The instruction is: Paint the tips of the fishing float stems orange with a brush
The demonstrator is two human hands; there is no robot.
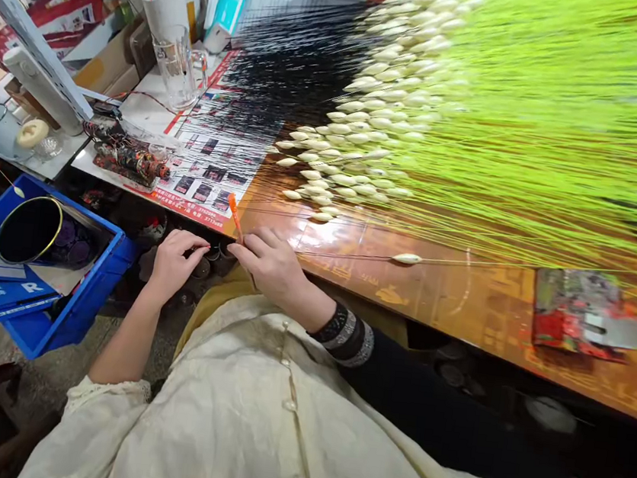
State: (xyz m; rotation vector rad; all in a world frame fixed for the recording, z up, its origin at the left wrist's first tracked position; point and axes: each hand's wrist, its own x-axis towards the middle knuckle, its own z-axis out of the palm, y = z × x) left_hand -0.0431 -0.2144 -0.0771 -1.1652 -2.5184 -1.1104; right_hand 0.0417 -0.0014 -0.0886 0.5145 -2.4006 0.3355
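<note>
My left hand [176,263] is over the table's front edge, thumb and forefinger pinched together. Whatever is between them is too small to make out. Just to its right, my right hand [272,266] is closed on a slim orange tool [235,214], which sticks up past the fingertips. One cream float [407,258] lies apart near the front edge; its thin dark stem runs left to my right hand, and its yellow-green end stretches right. Behind it lie many similar cream floats [366,125] in a bundle, with dark stems leftward and bright yellow-green tips [555,128] rightward.
On the table's left stand a glass mug [176,65] and a small paint-smeared device [129,156] on a printed sheet [208,146]. A blue crate [116,247] holding a dark can [29,230] is at lower left. A blurred red-and-grey packet [580,315] lies right.
</note>
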